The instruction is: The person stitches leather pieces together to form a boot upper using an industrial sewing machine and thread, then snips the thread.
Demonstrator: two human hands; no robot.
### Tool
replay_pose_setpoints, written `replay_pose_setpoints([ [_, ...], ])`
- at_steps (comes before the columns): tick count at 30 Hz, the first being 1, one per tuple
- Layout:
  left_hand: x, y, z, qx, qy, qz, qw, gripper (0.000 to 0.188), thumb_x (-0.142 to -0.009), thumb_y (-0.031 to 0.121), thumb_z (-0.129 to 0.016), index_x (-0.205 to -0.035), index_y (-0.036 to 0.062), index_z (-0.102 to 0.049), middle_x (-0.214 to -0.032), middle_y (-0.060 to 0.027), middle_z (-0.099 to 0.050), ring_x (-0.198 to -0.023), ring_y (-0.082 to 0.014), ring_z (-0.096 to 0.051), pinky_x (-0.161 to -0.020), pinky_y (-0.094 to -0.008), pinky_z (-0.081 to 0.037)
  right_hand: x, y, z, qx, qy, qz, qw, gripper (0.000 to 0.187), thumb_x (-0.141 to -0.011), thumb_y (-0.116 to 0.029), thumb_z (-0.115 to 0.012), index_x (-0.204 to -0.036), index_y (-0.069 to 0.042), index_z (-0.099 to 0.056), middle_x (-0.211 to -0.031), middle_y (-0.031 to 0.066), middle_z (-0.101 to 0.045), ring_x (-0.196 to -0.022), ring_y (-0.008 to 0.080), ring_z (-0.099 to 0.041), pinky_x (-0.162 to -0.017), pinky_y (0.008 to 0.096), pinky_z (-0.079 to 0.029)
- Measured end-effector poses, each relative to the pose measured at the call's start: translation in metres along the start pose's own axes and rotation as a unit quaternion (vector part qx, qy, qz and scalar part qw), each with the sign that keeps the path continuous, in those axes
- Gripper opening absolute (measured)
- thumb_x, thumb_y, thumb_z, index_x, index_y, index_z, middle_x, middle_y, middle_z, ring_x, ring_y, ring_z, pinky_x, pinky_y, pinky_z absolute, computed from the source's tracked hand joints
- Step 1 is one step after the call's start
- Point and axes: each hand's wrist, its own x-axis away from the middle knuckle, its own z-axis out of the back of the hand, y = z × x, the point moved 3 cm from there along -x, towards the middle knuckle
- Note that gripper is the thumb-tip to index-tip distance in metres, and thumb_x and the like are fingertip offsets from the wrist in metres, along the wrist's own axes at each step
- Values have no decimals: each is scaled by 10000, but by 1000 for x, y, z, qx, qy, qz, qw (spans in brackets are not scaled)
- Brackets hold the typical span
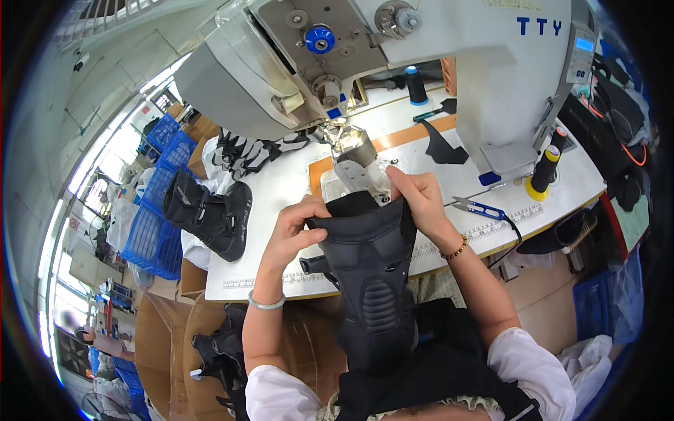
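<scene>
A black padded boot [372, 256] hangs upright in front of me, its ribbed panel turned my way and its lower end against my dark apron. My left hand [296, 228] grips the left side of its top edge, thumb in front. On the right side of the same edge, my right hand [420, 202] is closed, with thumb and fingers pinching the rim. Just beyond the boot's opening is the sewing machine's narrow metal bed [354, 174], under the needle area. The boot's sole is out of sight.
The grey sewing machine [484, 84] spans the far side of the white table [267, 210]. A finished-looking black boot [214, 214] stands at left. Blue-handled snips [481, 209], thread spools [544, 172] and a black cut piece [444, 144] lie right. Cardboard boxes [161, 351] stand below left.
</scene>
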Motion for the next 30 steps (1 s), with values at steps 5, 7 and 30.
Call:
replay_pose_setpoints([
  [5,-15,29,-9,-107,-65,-67,990,283,-661,248,-619,-762,-8,-554,-772,-71,-543,-778,-203,-469,-738,-308,-352,1,0,2,-25,-2,-3,1000,463,-879,-266,-523,-534,42,-532,-494,-2,-472,-499,37,-390,-467,219,-311],
  [7,-22,46,-19,-117,-87,-86,986,316,-670,279,-638,-748,-16,-556,-768,-75,-556,-764,-195,-477,-702,-293,-360,0,2,3,-32,-9,-18,999,463,-879,-262,-522,-529,39,-527,-491,-3,-470,-494,39,-391,-461,221,-311],
  [30,-39,47,-42,-9,-177,104,979,116,-773,71,-610,-784,-34,-561,-713,0,-509,-686,-58,-454,-611,-206,-365,1,20,9,-32,-1,-45,998,418,-885,-251,-506,-578,32,-535,-552,1,-505,-535,55,-415,-500,219,-316],
])
